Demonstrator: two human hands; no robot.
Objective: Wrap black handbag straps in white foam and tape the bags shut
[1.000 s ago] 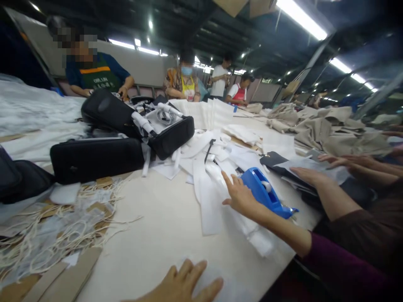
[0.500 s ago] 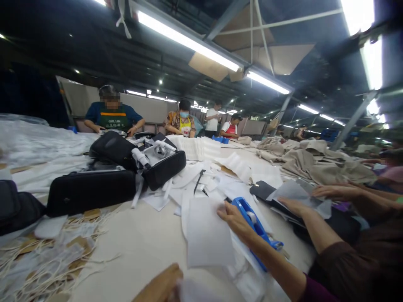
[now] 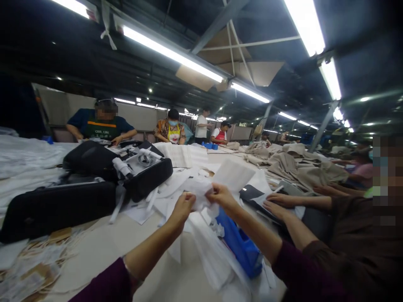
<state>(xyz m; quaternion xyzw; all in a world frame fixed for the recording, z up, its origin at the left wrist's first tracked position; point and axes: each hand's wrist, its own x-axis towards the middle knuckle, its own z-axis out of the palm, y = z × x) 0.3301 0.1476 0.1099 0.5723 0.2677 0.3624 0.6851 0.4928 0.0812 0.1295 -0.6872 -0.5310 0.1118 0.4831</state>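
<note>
My left hand (image 3: pixel 182 209) is closed, its thumb and fingertips pinching the near edge of a thin white sheet (image 3: pixel 199 193). The same sheet's other side is pinched by my right hand (image 3: pixel 223 198). It hangs crumpled between my hands, above the pile on the table. Behind my right hand a larger pale sheet (image 3: pixel 234 174) stands tilted; whether my fingers touch it I cannot tell. Beneath my right forearm sits a blue tape dispenser (image 3: pixel 237 241), partly hidden. Long white wrapping strips (image 3: pixel 209 247) lie beside the dispenser.
Black bags (image 3: pixel 63 205) and an open black bag with white wrapping (image 3: pixel 147 176) stand at left. Tags with cords (image 3: pixel 40 268) lie front left. At right a co-worker's hands (image 3: pixel 280 205) rest on black material. Beige fabric (image 3: pixel 280 163) is heaped beyond; several people work across the table.
My left hand has come up from the bottom edge to meet my right hand. The thin white sheet is now stretched between both. The view has shifted rightward.
</note>
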